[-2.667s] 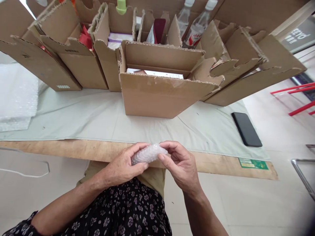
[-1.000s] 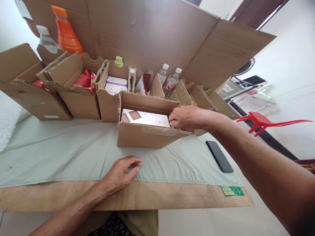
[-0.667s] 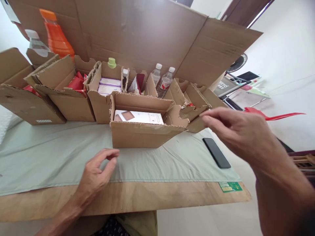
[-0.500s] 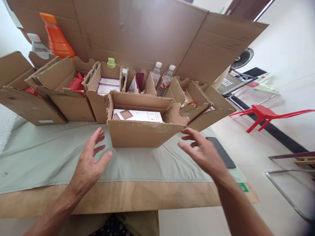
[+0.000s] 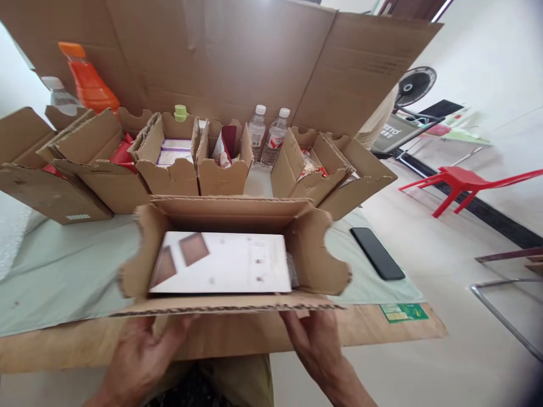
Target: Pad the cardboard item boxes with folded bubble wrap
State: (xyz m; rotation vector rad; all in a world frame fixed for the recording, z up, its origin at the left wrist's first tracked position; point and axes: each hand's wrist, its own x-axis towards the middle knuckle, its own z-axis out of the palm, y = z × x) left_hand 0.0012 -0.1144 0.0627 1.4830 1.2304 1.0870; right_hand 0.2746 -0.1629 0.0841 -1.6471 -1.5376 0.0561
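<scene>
The box is held at the lower middle of the frame, over the table edge. The left hand and right hand are closed on its near wall. It should be kept level so the carton inside does not slide. Counted: one carton, one phone, two water bottles.

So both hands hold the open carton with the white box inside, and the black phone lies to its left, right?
No: the head view shows the black phone lying to the right of the carton. The left hand and right hand do hold it, white box inside.
</scene>
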